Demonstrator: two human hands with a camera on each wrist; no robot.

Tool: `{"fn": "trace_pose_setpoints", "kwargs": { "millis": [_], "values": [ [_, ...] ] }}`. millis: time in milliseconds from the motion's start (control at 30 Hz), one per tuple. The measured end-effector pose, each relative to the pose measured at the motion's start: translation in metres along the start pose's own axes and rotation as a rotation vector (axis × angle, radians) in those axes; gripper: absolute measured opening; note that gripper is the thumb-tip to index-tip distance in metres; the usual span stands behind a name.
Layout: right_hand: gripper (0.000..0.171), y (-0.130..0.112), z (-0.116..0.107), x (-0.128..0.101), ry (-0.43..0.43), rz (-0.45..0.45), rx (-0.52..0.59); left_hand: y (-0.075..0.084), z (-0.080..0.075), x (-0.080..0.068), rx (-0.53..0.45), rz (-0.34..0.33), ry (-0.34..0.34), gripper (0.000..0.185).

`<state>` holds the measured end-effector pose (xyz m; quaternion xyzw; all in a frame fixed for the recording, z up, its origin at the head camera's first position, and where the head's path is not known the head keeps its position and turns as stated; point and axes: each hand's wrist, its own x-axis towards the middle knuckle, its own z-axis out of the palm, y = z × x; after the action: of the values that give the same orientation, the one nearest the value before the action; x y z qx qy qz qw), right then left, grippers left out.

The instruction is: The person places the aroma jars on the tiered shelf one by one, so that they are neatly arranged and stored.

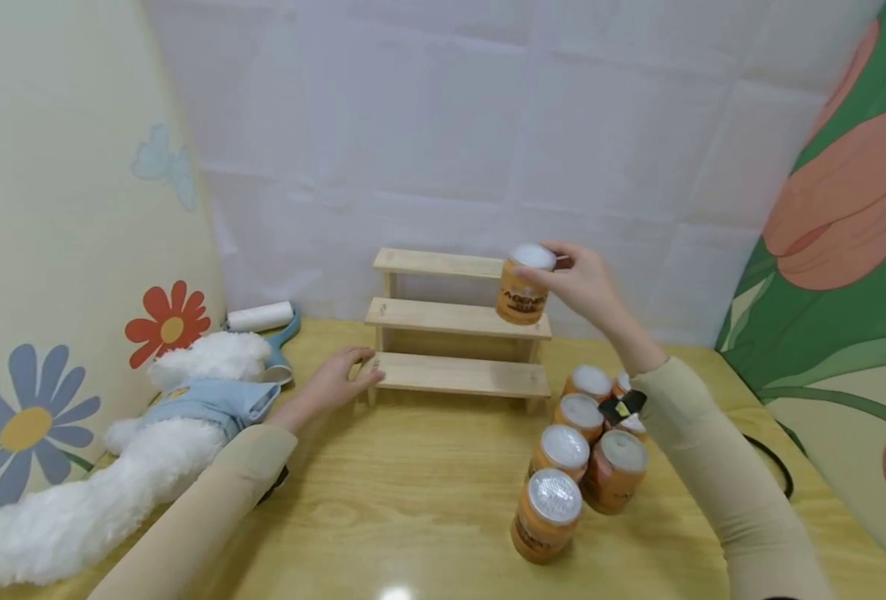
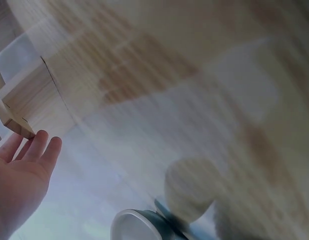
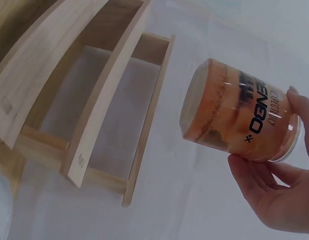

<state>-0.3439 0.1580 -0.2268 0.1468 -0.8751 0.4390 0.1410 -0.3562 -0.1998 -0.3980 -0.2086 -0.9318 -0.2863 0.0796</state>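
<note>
Right hand (image 1: 588,283) pinches an orange jar (image 1: 523,293) by its lid rim, held aloft at the stepped shelf's (image 1: 458,318) 2 o'clock end. Left hand (image 1: 337,379), fingers straight, braces the shelf's lowest step. Spare jars (image 1: 581,454) cluster on the desk (image 1: 382,500).

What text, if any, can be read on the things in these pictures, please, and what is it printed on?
"ENGO" with an "x" mark: the end of a cut-off word on the orange jar in the right hand.
Smaller line above it on that jar: not clearly readable.
Labels on the jars on the table: too blurred to read.
</note>
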Motion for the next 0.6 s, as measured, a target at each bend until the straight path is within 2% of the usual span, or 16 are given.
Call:
{"fn": "trace_pose_setpoints", "kwargs": {
  "millis": [367,600],
  "values": [
    [0.068,-0.02,0.044,0.05,0.044,-0.022,0.16,0.004,0.005,-0.004,0.011,-0.004,0.002,0.058],
    [0.062,-0.016,0.075,0.075,0.088,-0.071,0.209,0.008,0.01,-0.004,0.023,-0.004,0.012,0.057]
  ]
}}
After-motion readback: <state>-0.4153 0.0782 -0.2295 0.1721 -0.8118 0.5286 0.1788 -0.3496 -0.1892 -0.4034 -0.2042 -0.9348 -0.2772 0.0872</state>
